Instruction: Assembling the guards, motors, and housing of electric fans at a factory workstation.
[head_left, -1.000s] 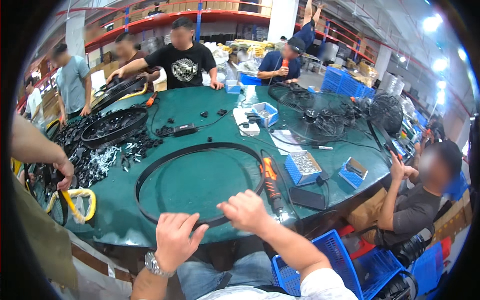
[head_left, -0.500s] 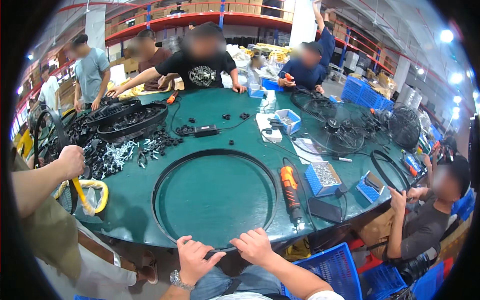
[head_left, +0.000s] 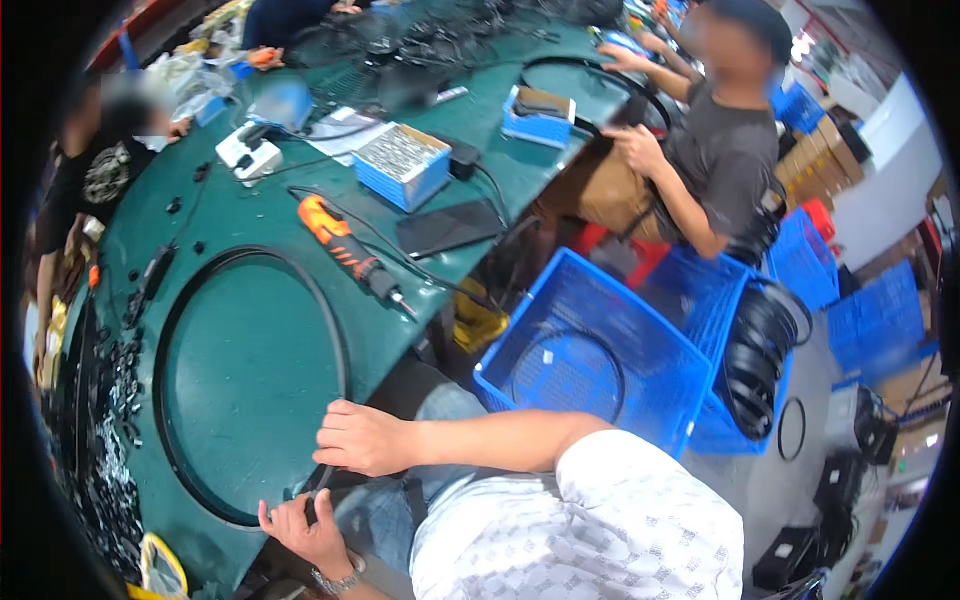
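A large thin black ring (head_left: 160,375) lies over the green table (head_left: 255,380), its near side at the table's edge. Closed around the ring's near right side is my right hand (head_left: 365,440). Lower down, my left hand (head_left: 310,530), with a watch at the wrist, grips the same ring with the thumb raised. The short piece of ring between my hands is partly covered by fingers. To the right of the ring lies an orange and black electric screwdriver (head_left: 350,255) with its cord.
Past the screwdriver are a dark phone (head_left: 450,230) and a blue box of screws (head_left: 390,190). A blue crate (head_left: 640,320) stands right of the table, a black ring inside. Stacked black rings (head_left: 760,360) fill another. A co-worker (head_left: 740,150) sits at the far right with another ring.
The view has swung to the right, bringing the crates and stacked rings into sight. Both my hands still hold the ring, which stays over the table.
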